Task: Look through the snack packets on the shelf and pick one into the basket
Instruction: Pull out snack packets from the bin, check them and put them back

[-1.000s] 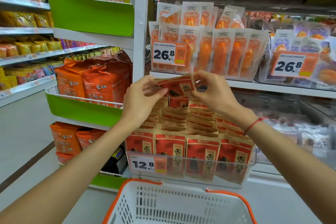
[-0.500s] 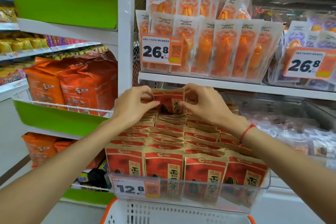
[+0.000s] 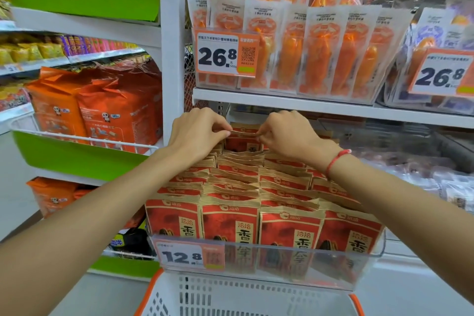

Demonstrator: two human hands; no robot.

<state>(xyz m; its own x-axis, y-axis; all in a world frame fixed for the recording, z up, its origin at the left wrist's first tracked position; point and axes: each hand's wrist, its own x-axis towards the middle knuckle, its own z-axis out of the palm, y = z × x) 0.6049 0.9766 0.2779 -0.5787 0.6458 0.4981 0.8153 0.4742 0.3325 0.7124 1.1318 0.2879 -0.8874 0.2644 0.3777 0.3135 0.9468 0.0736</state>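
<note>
Several rows of red and tan snack packets (image 3: pixel 232 223) stand upright in a clear plastic bin (image 3: pixel 369 261) on the shelf. At the back of the rows, my left hand (image 3: pixel 197 131) and my right hand (image 3: pixel 287 136) each pinch a top corner of one red snack packet (image 3: pixel 243 140), which stands upright just behind the others. A white basket with an orange rim (image 3: pixel 243 297) sits below the bin at the bottom of the view, with nothing visible in it.
A white shelf board (image 3: pixel 320 108) hangs just above my hands, loaded with orange packets (image 3: pixel 318 54) and 26.8 price tags. A 12.8 tag (image 3: pixel 189 255) fronts the bin. Large orange bags (image 3: pixel 107 110) fill a green-edged wire rack at the left.
The packet was held up tilted above the rows; both hands have lowered it upright to the back of the stack. The view has moved closer to the shelf.
</note>
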